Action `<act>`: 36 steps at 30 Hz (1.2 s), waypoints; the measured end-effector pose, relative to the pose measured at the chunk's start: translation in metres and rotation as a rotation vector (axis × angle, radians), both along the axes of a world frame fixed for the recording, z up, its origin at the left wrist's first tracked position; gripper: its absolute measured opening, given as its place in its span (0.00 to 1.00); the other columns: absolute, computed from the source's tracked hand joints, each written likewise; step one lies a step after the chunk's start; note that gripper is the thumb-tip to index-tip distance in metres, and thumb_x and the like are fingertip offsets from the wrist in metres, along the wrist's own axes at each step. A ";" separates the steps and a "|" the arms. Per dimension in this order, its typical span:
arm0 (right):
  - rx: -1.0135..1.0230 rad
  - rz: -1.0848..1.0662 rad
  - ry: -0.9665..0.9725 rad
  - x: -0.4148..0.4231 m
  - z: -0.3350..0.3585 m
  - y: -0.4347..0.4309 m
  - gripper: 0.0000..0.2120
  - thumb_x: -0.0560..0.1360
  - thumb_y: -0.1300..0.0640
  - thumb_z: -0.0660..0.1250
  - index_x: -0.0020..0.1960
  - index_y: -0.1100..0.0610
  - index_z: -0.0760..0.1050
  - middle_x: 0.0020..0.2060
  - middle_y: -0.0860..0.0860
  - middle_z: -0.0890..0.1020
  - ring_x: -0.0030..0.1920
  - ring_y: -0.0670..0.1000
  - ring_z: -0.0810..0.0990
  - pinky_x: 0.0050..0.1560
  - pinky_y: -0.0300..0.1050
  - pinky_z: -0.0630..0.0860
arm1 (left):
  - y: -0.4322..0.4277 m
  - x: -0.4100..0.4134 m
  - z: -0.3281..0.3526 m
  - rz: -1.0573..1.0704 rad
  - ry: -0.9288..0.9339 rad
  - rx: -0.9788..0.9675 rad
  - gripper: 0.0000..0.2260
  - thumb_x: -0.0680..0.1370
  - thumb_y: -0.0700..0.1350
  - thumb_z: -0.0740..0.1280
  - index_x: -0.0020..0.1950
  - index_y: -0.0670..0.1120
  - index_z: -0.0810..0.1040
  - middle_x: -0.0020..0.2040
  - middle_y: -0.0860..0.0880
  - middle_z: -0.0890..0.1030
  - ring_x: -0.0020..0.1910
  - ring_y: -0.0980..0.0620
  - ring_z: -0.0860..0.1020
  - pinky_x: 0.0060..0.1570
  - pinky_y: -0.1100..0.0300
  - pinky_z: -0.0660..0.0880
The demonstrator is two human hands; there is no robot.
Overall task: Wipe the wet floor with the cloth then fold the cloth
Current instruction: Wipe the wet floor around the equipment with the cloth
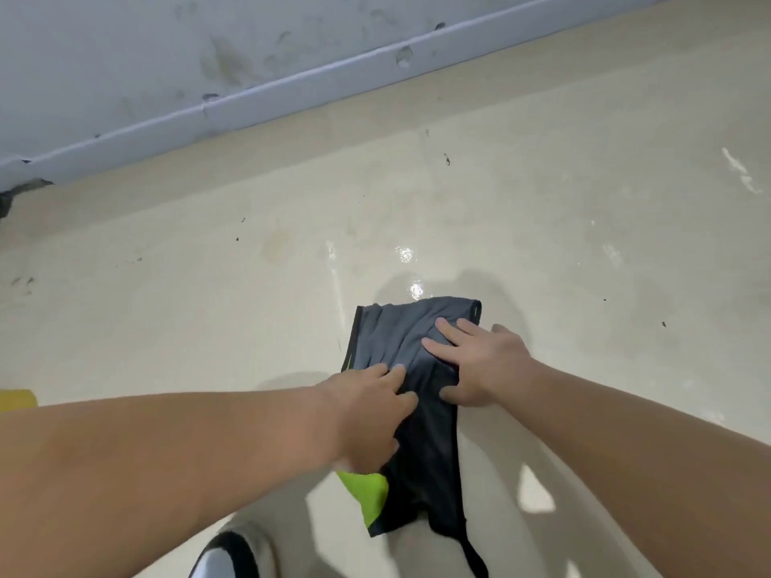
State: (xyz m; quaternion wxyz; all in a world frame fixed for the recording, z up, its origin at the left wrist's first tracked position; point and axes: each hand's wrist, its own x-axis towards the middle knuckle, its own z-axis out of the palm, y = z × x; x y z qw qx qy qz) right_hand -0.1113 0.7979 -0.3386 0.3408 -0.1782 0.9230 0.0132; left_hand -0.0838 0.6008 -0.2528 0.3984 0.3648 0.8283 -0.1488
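Note:
A dark grey cloth [400, 340] with a bright green patch near its lower left lies on the beige floor [208, 306], laid as a long folded strip running away from me. My left hand [367, 415] presses flat on its left edge at mid-length, fingers spread. My right hand [475, 360] rests palm down on the far right part, thumb on the cloth's right edge. Both hands press rather than grasp. Small wet glints [411, 271] shine on the floor just beyond the cloth's far end.
A pale wall with a grey skirting board [292, 89] runs diagonally across the back. A yellow object [16, 400] pokes in at the left edge. A dark and white shoe [225, 556] shows at the bottom. Small dark specks dot the floor.

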 end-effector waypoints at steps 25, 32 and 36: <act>-0.394 -0.732 0.218 -0.121 0.008 -0.091 0.26 0.78 0.52 0.65 0.76 0.48 0.67 0.73 0.46 0.72 0.71 0.50 0.71 0.70 0.42 0.66 | -0.097 -0.155 -0.153 0.493 0.405 0.396 0.37 0.80 0.71 0.41 0.84 0.57 0.35 0.84 0.46 0.30 0.80 0.37 0.27 0.76 0.31 0.31; -0.389 -0.678 0.187 -0.179 0.000 -0.140 0.29 0.74 0.53 0.68 0.73 0.45 0.67 0.68 0.45 0.74 0.68 0.51 0.73 0.65 0.47 0.72 | -0.215 -0.196 -0.158 0.213 0.365 0.500 0.34 0.79 0.75 0.41 0.83 0.67 0.43 0.85 0.55 0.38 0.83 0.48 0.31 0.80 0.41 0.34; -0.404 -0.716 0.089 -0.211 -0.002 -0.163 0.45 0.66 0.45 0.79 0.77 0.45 0.62 0.73 0.44 0.68 0.72 0.48 0.68 0.68 0.43 0.68 | -0.231 -0.232 -0.160 0.728 0.545 0.294 0.35 0.79 0.74 0.39 0.84 0.64 0.39 0.86 0.49 0.37 0.84 0.41 0.36 0.80 0.36 0.36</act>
